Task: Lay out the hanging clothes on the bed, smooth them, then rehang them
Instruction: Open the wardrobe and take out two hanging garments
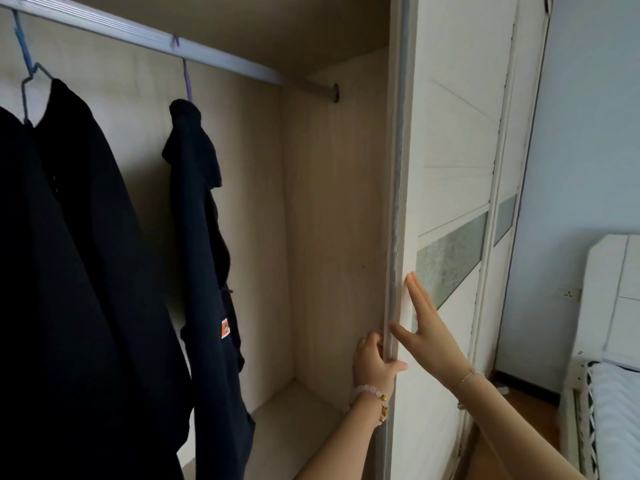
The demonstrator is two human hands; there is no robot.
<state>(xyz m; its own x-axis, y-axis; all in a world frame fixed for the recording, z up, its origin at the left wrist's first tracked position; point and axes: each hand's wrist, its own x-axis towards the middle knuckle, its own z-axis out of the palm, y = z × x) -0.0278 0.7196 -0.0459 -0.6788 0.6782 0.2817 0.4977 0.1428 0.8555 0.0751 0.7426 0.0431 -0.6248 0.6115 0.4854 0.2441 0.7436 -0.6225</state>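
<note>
Hanging clothes [104, 271]: two dark pcs on the rail [138, 32] inside the wardrobe, well left of both sets of fingers, tops far above them.

Head view (only one):
- Larger pc on blue hanger [24, 53], farthest from the fingers. Second dark garment [204, 254] on purple hanger [187, 81] is the nearer one; it hangs bunched, w/ an orange label [225, 328] roughly level w/ the fingers.
- Left hand [375, 365]: fingers curled round leading edge of sliding door [450, 168], tips hidden behind it, thumb lying across the front face. Bead bracelet [372, 393] on the wrist.
- Right hand [426, 327]: just above and right of the left fingers, flat on the door face. Fingers straight, close together, pointing up; thumb spread out toward the edge. Holds nothing.
- Bed [616, 410]: low and far right of the right fingers, white bedding. No garment on the part that shows.

Step, as I read it: access stage. Both hands are on the door, no garment taken, nothing laid out. Which way the door is going, can't tell.

Next move prob. calls for: release the door, reach left and up past the left fingers to the purple hook, lift it clear of the rail, support the bunched fabric w/ the other hand so it doesn't slide off, then carry it right to the bed.
</note>
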